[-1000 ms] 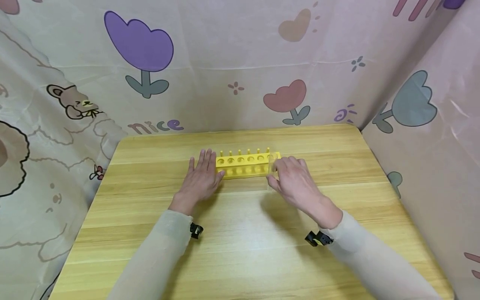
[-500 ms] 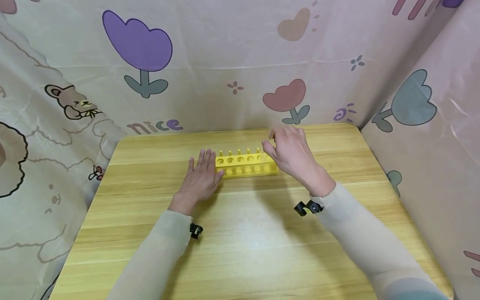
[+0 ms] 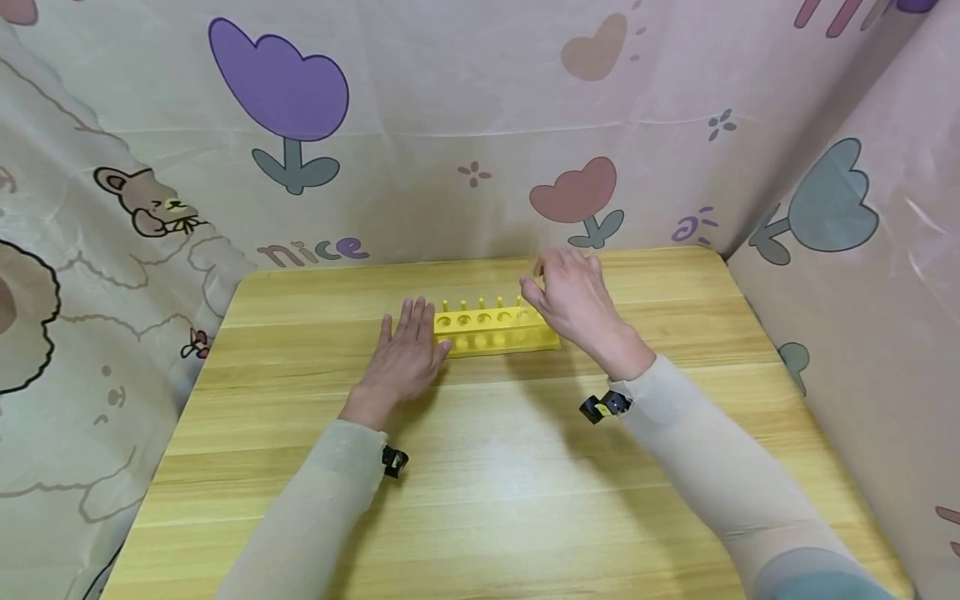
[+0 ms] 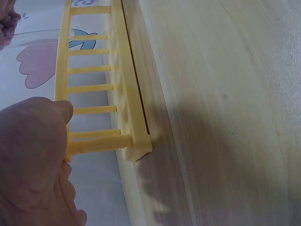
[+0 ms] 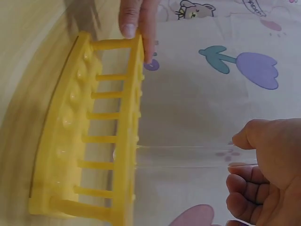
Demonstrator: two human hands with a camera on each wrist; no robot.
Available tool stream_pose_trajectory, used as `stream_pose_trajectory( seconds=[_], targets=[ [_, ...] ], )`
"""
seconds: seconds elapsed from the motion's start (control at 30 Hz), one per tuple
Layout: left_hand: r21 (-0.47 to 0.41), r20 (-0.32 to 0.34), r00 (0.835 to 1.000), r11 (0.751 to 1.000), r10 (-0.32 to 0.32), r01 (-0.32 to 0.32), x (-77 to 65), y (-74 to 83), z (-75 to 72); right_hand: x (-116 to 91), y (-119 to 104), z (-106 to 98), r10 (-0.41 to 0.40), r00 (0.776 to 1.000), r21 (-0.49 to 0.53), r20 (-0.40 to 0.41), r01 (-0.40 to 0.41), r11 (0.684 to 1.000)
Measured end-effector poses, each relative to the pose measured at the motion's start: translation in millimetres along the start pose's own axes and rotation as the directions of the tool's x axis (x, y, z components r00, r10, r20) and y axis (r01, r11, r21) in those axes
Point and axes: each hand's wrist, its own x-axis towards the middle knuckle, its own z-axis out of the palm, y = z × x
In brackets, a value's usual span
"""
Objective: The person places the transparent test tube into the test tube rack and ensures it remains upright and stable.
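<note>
A yellow test tube rack [image 3: 495, 337] stands on the table, its top plate lined with round holes and a row of pegs along the back. My left hand [image 3: 401, 358] rests against its left end with straight fingers, the thumb at the front edge. Over the right part of the rack, my right hand [image 3: 576, 292] pinches a clear test tube [image 5: 188, 157] near its upper end. In the right wrist view the tube's rounded lower tip shows just through a hole in the top plate, above the base. The rack's right end is partly hidden behind my right hand in the head view.
The light wooden table [image 3: 480, 500] reaches back to a printed curtain [image 3: 420, 125], which also hangs along both sides. A small black device [image 3: 603, 407] sits at my right wrist, another black device [image 3: 394, 461] at my left.
My right hand has risen from low beside the rack's right end to above it, bringing the test tube up and its tip into a hole. My left hand keeps its place.
</note>
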Motion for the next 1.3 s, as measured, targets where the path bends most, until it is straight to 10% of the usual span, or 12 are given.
stream_pose_trajectory(
  seconds=[1.3],
  targets=[
    [-0.034,0.006,1.000,0.999,-0.011,0.011,1.7,-0.9,2.7,-12,16,51,0.043,0.997,-0.071,0.058,-0.039,0.997]
  ],
)
